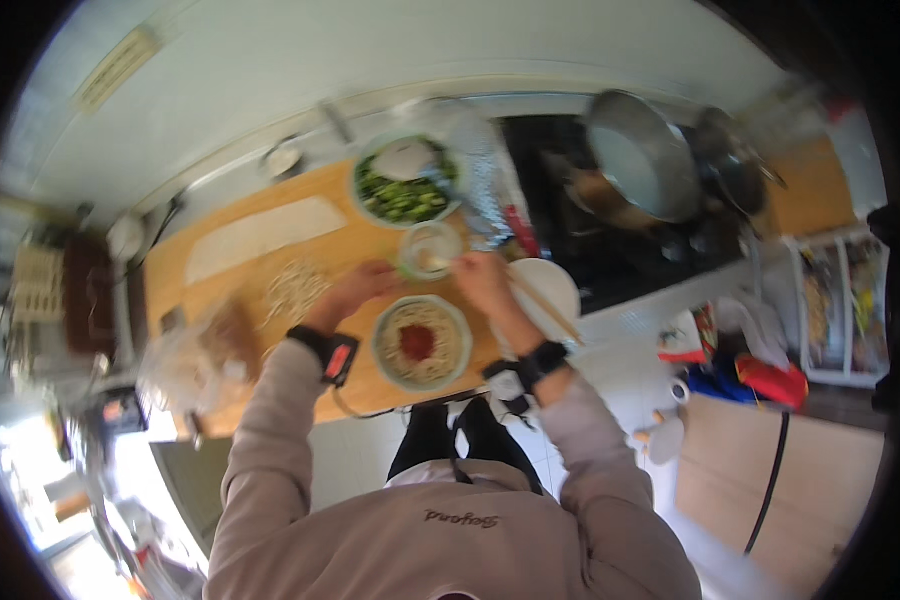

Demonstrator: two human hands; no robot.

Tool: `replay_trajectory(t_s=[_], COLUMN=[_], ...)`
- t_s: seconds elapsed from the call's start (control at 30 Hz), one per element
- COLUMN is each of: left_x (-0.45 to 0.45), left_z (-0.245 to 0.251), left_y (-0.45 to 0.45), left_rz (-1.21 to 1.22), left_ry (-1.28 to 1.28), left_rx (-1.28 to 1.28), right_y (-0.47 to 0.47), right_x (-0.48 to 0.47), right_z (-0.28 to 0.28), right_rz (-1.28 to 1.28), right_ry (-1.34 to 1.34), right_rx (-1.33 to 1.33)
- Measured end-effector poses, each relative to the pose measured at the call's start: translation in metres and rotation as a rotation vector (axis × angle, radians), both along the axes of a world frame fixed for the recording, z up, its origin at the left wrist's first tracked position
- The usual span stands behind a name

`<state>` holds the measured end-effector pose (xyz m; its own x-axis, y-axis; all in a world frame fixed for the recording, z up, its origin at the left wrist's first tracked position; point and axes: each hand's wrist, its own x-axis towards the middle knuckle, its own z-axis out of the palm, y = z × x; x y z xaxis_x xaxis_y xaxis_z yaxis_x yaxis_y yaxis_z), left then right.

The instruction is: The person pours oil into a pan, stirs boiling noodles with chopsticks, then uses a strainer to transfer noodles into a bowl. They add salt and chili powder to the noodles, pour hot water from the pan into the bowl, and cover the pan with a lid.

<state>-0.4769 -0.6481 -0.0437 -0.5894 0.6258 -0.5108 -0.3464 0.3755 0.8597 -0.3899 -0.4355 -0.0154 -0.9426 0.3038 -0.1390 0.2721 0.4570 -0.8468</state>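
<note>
A small clear bowl (429,231) with something pale inside stands between my hands on a wooden board (375,251). The fingertips of my left hand (360,286) are at its left side; blur hides whether they grip it. My right hand (484,279) pinches a pale utensil (439,263) that reaches over the bowl's right edge. Directly below sits a larger pale bowl (463,341), filled with noodles (442,330) and a red sauce or powder (417,343) heaped in the middle. Wooden chopsticks (547,310) slant across a white plate (559,281); their upper end is hidden by my right hand.
Chopped greens (401,201) fill a bowl at the back. Left lie a pale dough sheet (266,234), loose noodles (296,289) and a plastic bag (191,367). Right, a large metal pot (641,157) and a pan (727,161) stand on the black cooktop (547,187).
</note>
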Motion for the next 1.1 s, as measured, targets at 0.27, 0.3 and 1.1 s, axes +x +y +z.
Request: replay_trajectory(t_s=[0.27, 0.3, 1.1], left_x=[-0.004, -0.001, 0.271], left_z=[0.010, 0.012, 0.162], left_y=[0.004, 0.003, 0.325], left_rz=[0.017, 0.045, 0.231], left_ry=[0.010, 0.069, 0.255], left_rx=[-0.160, -0.164, 0.156], right_y=[0.041, 0.061, 0.572], right_x=[0.039, 0.052, 0.246], right_z=[0.056, 0.064, 0.306], right_rz=[-0.067, -0.068, -0.499], right_ry=[0.095, 0.080, 0.732], right_rx=[0.039, 0.034, 0.517])
